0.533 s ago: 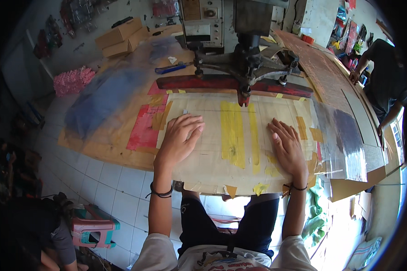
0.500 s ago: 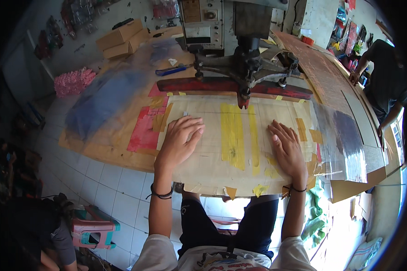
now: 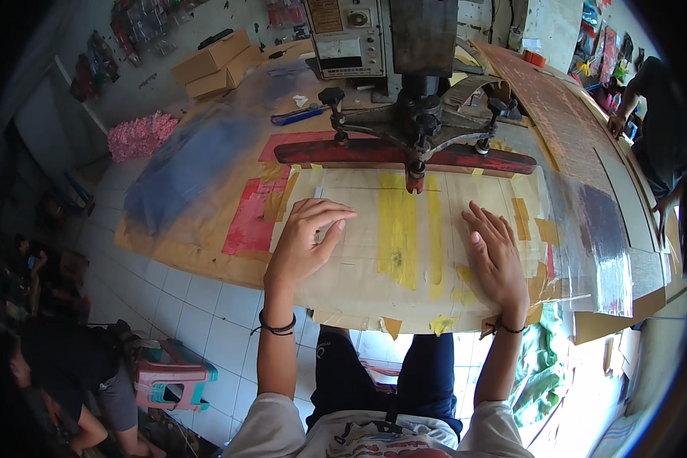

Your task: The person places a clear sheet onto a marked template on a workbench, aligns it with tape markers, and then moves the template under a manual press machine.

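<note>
1 taped sheet [image 3: 364, 256] lies at 12 o'clock. Left hand [image 3: 305, 238], its 9 o'clock, empty, thumb and fingers apart, arches more than earlier; right hand [image 3: 498, 256], 3 o'clock, rests loosely extended.

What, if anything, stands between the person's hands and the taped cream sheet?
Nothing visible: the left hand and right hand are over the taped cream sheet, and the red bar is beyond both, along the sheet's far edge.

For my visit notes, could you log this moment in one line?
left grip: empty, over sheet | right grip: empty, over sheet | red bar: along sheet's far edge | yellow tape: between grips
</note>
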The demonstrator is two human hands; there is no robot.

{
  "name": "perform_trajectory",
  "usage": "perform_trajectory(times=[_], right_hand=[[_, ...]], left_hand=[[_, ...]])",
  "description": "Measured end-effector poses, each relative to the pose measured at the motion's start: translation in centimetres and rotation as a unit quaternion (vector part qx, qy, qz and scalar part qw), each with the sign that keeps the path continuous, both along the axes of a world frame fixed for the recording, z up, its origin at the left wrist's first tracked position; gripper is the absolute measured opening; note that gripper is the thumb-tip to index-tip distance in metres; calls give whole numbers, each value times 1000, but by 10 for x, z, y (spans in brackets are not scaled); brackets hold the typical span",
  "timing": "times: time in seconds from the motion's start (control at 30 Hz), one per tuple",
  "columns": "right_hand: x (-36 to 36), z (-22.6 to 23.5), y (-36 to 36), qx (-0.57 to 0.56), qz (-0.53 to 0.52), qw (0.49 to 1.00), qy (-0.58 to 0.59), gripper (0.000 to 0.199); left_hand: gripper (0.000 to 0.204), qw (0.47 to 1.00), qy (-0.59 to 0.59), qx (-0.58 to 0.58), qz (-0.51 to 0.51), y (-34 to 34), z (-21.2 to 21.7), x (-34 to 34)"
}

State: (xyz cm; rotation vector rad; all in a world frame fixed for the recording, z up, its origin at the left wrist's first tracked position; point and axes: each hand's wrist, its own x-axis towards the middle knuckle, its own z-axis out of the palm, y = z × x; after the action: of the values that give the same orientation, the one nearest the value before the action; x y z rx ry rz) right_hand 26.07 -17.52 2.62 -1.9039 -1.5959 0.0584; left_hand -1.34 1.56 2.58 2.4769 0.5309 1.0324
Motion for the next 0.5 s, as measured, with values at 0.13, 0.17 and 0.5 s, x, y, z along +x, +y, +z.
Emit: perform_trajectory(times=[0.13,0.17,0.5], right_hand=[[1,-1,-2,1,0,1000,3,48],[1,-2,-2,3,0,1000,6,47],[2,-6,3,29,-1,999,19,45]], left_hand=[[19,1000,0,0,2,-1,-1,0],[19,1000,-8,-17,9,-1,-1,0],[17,995,-70,-75,15,6,-6,-2]])
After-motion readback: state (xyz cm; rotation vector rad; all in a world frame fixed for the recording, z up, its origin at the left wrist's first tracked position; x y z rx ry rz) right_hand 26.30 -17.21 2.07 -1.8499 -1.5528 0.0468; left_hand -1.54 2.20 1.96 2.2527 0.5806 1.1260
